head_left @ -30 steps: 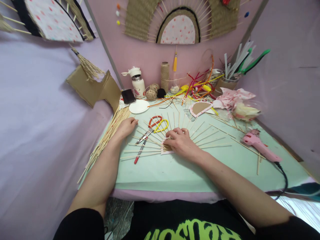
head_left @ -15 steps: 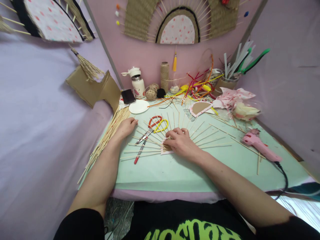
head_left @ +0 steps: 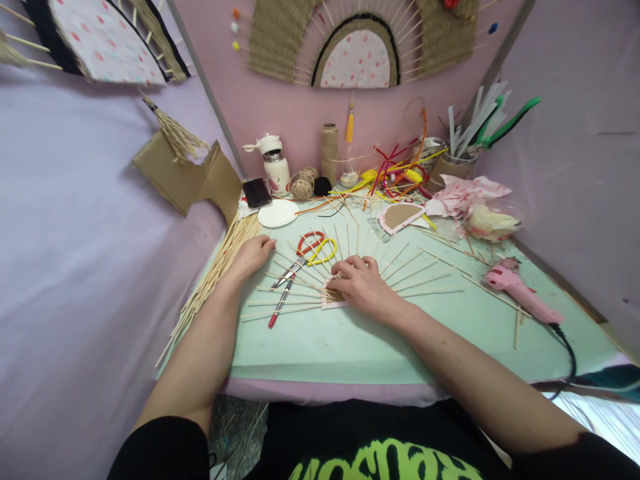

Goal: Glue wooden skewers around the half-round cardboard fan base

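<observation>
My right hand [head_left: 363,285] lies over a small cardboard half-circle [head_left: 334,293] with a pink-and-white edge, its bent fingers pressing on it and covering most of it. Thin wooden sticks [head_left: 420,268] fan out from the half-circle on the table. To the left, my left hand [head_left: 256,255] rests closed by the tips of the left-hand sticks; whatever it may hold is hidden. Scissors [head_left: 306,257] with red and yellow handles lie under the fan's left side. A pen [head_left: 281,303] with a red end lies just below them.
A bundle of sticks [head_left: 210,287] runs along the left table edge. At right lies a pink glue gun [head_left: 523,290] with its cord. Toward the back are a white oval [head_left: 278,213], a phone [head_left: 257,193], a bottle [head_left: 277,170], twine [head_left: 303,185] and another edged half-circle [head_left: 401,217].
</observation>
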Demonstrator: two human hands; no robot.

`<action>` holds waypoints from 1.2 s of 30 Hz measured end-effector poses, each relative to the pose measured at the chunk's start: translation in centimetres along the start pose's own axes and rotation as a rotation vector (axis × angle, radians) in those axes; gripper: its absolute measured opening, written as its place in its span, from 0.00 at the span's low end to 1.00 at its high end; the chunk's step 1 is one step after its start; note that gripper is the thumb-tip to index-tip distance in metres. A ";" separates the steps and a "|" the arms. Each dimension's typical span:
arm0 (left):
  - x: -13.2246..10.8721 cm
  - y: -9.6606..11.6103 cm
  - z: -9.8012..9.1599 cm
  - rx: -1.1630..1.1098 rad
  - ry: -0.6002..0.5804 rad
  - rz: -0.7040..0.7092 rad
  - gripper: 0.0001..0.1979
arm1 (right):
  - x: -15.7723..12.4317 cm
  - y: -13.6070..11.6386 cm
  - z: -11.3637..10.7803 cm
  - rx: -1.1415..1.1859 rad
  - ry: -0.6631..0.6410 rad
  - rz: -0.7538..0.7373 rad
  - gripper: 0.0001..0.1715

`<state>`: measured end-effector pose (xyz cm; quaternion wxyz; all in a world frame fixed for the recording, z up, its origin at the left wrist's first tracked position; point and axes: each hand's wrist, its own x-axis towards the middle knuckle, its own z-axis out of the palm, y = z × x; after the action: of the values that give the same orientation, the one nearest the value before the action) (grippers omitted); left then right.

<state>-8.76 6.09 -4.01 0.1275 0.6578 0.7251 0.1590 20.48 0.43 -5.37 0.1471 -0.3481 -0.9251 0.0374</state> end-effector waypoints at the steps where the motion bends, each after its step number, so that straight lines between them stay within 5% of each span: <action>1: 0.0 0.0 0.0 0.001 0.000 0.000 0.17 | 0.0 0.0 0.0 -0.001 -0.002 0.001 0.15; 18: -0.1 0.2 -0.1 0.005 -0.004 -0.002 0.17 | 0.0 0.0 0.3 0.018 0.027 0.008 0.14; 23: -0.3 0.1 -0.3 0.001 -0.010 0.000 0.17 | -0.4 -0.2 0.0 0.076 0.162 0.046 0.21; 27: -0.4 0.1 -0.6 0.001 -0.007 -0.012 0.17 | -1.3 0.1 -1.4 0.115 0.391 0.115 0.23; 31: -0.5 0.2 -0.9 0.002 -0.002 -0.035 0.16 | -3.6 1.7 -3.9 0.096 0.589 0.249 0.14; 36: -0.6 0.2 -1.3 -0.017 -0.007 -0.049 0.17 | -9.7 6.6 -7.7 -0.053 0.615 0.554 0.15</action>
<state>-9.04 5.39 -2.80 0.1391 0.6393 0.7392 0.1597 33.88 -1.22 -1.54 0.3919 -0.5825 -0.7101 -0.0540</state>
